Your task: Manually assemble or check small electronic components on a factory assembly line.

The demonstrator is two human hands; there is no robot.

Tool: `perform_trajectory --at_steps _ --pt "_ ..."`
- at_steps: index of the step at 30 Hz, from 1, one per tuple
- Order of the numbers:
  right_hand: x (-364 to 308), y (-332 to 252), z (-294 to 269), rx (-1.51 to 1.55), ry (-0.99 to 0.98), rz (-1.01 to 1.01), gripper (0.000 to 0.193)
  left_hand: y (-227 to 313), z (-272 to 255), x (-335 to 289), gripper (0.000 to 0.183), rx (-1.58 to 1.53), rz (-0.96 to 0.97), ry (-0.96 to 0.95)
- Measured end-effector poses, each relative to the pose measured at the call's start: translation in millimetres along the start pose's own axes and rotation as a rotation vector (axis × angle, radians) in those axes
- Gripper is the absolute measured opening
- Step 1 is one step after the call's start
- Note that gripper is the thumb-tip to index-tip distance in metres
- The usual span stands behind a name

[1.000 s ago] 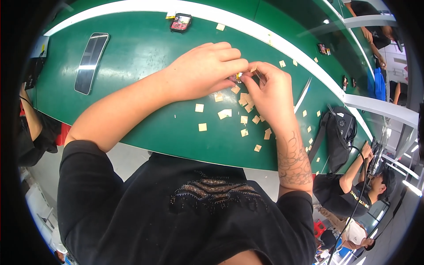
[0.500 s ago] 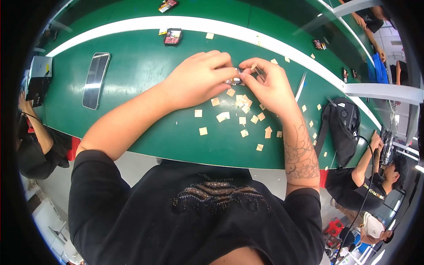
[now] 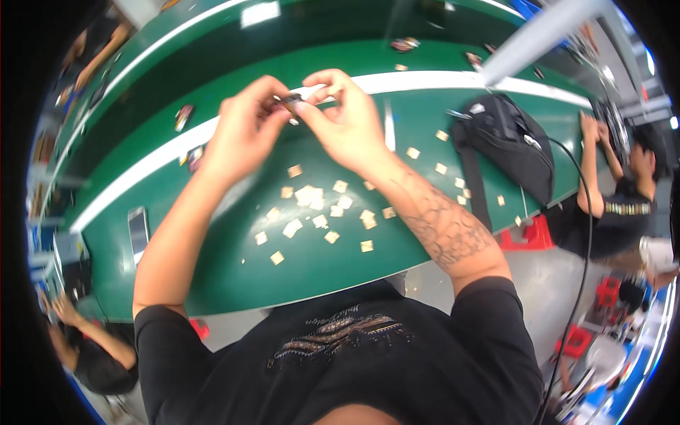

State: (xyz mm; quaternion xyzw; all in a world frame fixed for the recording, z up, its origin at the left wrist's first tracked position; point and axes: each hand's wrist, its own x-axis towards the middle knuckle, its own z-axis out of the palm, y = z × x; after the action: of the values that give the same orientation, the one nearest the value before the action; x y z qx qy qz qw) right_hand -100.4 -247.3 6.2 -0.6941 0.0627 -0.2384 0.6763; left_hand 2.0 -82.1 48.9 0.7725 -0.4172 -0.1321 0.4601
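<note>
My left hand (image 3: pixel 244 131) and my right hand (image 3: pixel 343 120) are raised together above the green table (image 3: pixel 234 283). Both pinch one small dark part (image 3: pixel 289 103) between their fingertips. Below them several small tan square pieces (image 3: pixel 319 209) lie scattered on the tabletop. My forearms rise from my black shirt at the lower edge.
A black bag (image 3: pixel 506 145) sits on the table to the right, with a cable trailing off it. A phone (image 3: pixel 138 230) lies at the left. A white stripe (image 3: pixel 425 81) runs along the table. A person (image 3: pixel 616 195) works at the right; another person's arm (image 3: pixel 81 333) shows lower left.
Both hands have lifted off the table and away from the tan pieces, still joined on the small part. The view has swung, bringing the bag and the person at the right further in.
</note>
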Motion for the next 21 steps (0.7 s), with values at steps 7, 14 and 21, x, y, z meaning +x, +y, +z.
perform_trajectory --at_steps 7,14,21 --pt "30.2 69.1 -24.9 -0.170 0.405 -0.017 0.058 -0.4 46.6 178.5 0.024 0.201 0.074 -0.013" --pt "13.0 31.9 -10.9 0.167 0.125 0.181 0.028 -22.9 94.3 309.0 0.031 0.442 -0.374 -0.550" --pt "13.0 37.2 -22.5 0.057 0.093 0.228 0.019 89.4 209.8 348.7 0.040 1.187 0.243 -0.407"
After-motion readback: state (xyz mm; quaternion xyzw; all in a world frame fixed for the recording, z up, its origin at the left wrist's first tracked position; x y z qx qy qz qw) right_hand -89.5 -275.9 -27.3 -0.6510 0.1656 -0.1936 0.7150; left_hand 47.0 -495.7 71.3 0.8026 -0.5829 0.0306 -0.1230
